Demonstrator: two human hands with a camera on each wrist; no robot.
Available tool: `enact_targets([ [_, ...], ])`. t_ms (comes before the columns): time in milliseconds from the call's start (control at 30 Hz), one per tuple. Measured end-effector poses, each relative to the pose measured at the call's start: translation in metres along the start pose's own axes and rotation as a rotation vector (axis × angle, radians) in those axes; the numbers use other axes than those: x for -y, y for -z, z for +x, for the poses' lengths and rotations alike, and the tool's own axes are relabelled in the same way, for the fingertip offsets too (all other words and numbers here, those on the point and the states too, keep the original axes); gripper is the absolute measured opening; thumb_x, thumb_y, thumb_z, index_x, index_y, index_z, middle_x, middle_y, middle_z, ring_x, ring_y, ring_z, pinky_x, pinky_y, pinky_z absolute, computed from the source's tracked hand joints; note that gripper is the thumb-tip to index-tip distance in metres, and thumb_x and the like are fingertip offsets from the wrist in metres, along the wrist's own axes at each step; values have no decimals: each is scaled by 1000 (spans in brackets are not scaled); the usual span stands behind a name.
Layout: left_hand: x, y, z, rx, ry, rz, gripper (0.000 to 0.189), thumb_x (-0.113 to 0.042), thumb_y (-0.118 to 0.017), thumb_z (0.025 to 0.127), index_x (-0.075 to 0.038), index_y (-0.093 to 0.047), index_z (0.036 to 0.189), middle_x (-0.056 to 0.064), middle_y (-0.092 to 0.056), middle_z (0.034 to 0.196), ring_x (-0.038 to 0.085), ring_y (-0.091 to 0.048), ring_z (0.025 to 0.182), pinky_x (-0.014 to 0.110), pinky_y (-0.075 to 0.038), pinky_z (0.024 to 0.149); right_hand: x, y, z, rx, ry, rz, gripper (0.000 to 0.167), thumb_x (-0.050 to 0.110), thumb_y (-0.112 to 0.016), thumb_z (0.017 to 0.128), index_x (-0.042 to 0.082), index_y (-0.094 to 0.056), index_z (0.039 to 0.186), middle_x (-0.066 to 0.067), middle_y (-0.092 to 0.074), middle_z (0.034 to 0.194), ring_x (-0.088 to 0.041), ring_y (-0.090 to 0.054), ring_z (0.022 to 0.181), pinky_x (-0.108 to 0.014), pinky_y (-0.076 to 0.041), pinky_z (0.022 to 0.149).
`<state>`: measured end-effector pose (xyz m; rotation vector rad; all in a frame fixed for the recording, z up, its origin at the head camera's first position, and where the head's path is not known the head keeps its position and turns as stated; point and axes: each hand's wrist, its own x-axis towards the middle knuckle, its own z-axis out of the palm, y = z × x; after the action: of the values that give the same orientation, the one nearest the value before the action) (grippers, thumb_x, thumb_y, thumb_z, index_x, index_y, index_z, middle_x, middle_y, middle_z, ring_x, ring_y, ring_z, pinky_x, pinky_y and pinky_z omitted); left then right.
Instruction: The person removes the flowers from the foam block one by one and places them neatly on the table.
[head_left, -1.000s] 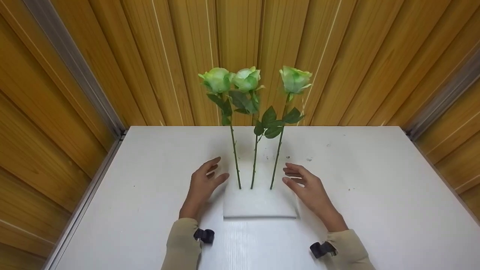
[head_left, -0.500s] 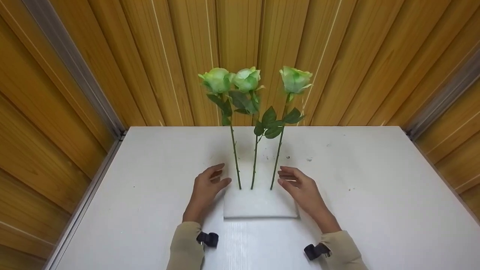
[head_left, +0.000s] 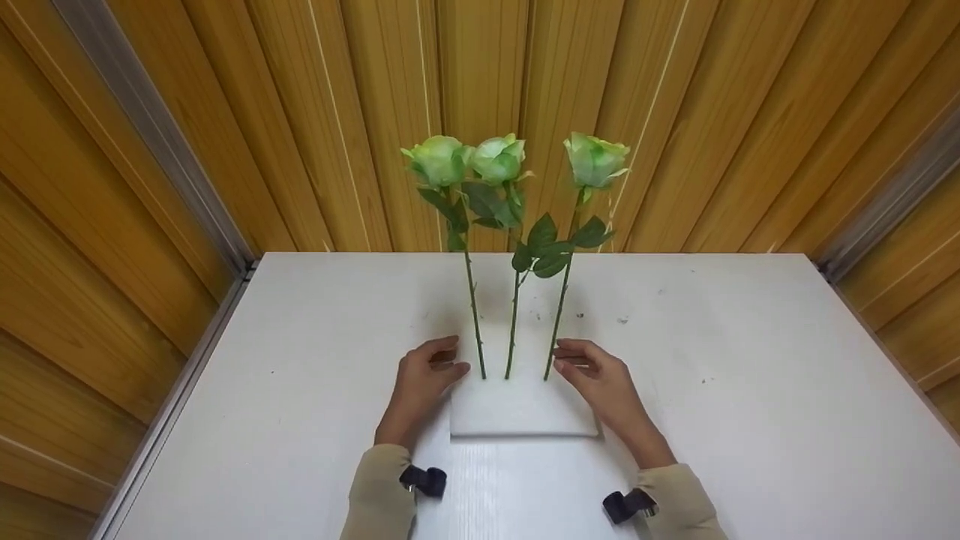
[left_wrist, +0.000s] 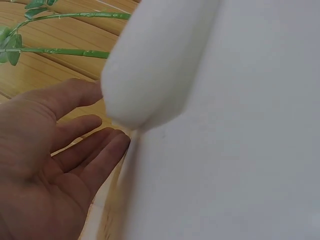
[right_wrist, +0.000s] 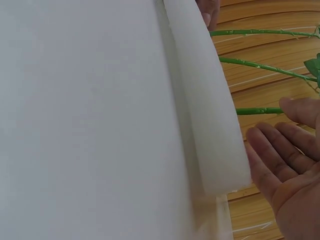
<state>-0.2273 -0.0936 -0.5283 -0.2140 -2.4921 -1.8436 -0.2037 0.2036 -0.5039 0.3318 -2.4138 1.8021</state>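
Observation:
Three pale green roses, a left one (head_left: pixel 439 161), a middle one (head_left: pixel 499 159) and a right one (head_left: pixel 596 160), stand upright with their stems in a white foam block (head_left: pixel 525 412). At the block's left side is my left hand (head_left: pixel 426 382), fingers loosely bent; its thumb tip appears at the foam's edge in the left wrist view, though contact is unclear. My right hand (head_left: pixel 604 382) lies beside the right rose's stem (head_left: pixel 559 315). In the right wrist view its thumb (right_wrist: pixel 300 109) overlaps that stem (right_wrist: pixel 257 111); I cannot tell if they touch. Neither hand grips anything.
The foam block lies on a white table (head_left: pixel 337 315) with a few small dark marks behind it. A wood-panelled wall (head_left: pixel 300 112) rises behind the table's back edge. More panelling stands at both sides. Each sleeve carries a small black camera.
Both hands have moved inward and slightly toward the person, the left closer to the foam block, the right closer to the right stem. The roses and block stay put; the view shifts slightly.

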Motion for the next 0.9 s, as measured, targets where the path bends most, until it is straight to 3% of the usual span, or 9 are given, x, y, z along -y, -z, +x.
enact_targets([
  [267,-1,0,-1,-4,2,37,47,-5,-83,91,4,-69,134,18,-73,119,34,-69,114,47,-56,100,1,-2,2,4,-32,-31,28,7,-76,100,1,-73,127,-8,-74,121,-24,-69,111,-25,-56,96],
  [633,-4,-2,-3,0,65,60,45,-9,-81,93,-1,-69,136,13,-72,120,29,-69,116,43,-56,101,1,-3,2,0,-72,-61,28,11,-76,100,1,-73,126,-7,-73,118,-23,-68,110,-28,-56,96],
  [900,-6,-2,-2,-7,28,59,43,-8,-82,92,1,-71,133,16,-73,119,31,-68,115,45,-56,101,0,-7,6,1,-43,-52,24,3,-75,99,-5,-73,122,-9,-75,113,-24,-70,104,-24,-57,90],
])
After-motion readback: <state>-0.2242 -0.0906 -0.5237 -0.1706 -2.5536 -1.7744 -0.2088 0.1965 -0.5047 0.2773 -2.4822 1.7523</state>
